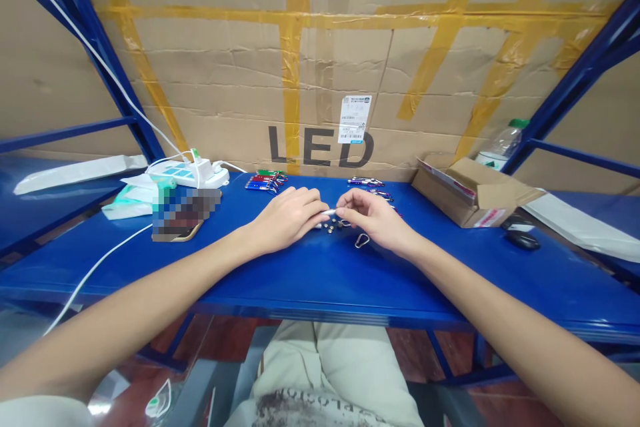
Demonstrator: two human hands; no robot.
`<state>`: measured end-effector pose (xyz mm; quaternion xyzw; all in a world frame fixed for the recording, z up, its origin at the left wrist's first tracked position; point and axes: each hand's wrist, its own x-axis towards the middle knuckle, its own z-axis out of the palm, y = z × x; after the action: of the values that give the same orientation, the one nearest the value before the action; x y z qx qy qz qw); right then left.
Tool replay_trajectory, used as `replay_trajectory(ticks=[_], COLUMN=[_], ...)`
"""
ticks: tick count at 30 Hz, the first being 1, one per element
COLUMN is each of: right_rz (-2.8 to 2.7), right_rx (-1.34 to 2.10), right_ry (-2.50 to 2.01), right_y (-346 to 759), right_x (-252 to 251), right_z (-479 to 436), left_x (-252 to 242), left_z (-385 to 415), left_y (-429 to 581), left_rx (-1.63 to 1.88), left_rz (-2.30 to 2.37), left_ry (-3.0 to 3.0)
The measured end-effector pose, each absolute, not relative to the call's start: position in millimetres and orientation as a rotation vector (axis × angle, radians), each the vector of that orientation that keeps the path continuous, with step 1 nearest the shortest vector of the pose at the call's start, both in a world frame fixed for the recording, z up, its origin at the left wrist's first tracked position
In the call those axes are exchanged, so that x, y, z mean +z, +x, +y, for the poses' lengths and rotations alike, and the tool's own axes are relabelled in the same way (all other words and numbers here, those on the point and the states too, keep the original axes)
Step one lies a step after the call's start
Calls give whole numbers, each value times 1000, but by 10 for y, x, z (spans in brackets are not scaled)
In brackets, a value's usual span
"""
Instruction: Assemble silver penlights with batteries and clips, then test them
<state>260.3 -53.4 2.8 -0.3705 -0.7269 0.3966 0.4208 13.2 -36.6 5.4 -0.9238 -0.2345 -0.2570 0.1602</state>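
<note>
Near the middle of the blue table, my left hand is closed around a small silver tube. My right hand pinches the tube's right end between thumb and fingertips. Most of the tube is hidden by my fingers. Between and below my hands lie several tiny button cells. A silver carabiner clip rests just under my right hand. Beyond my left hand sits a group of red, blue and green mini flashlights with clips. Several more mini flashlights lie behind my right hand, partly covered by it.
At the left are a phone, a tissue pack and a white power strip with cables. An open cardboard box, a black mouse and a plastic bottle stand right. A cardboard sheet walls the back.
</note>
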Motion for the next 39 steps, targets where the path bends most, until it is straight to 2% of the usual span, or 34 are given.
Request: replay_trajectory(ticks=[6, 14, 17, 33, 39], right_rz=[-1903, -2144, -2154, -1708, -1500], right_rx=[927, 482, 431, 1255, 1535], right_ry=[-874, -881, -868, -904, -890], right_y=[2609, 2634, 2633, 2564, 2569], right_x=[-31, -14, -9, -8, -43], right_z=[-505, -567, -584, -543, -521], left_x=[41, 40, 43, 46, 64], left_z=[-344, -350, -366, -398, -433], left_y=[120, 119, 127, 158, 166], left_rx=[-709, -710, -708, -619, -622], left_rz=[-706, -688, -683, -398, -417], left_ry=[-2737, -2760, -2759, -2268, -2297])
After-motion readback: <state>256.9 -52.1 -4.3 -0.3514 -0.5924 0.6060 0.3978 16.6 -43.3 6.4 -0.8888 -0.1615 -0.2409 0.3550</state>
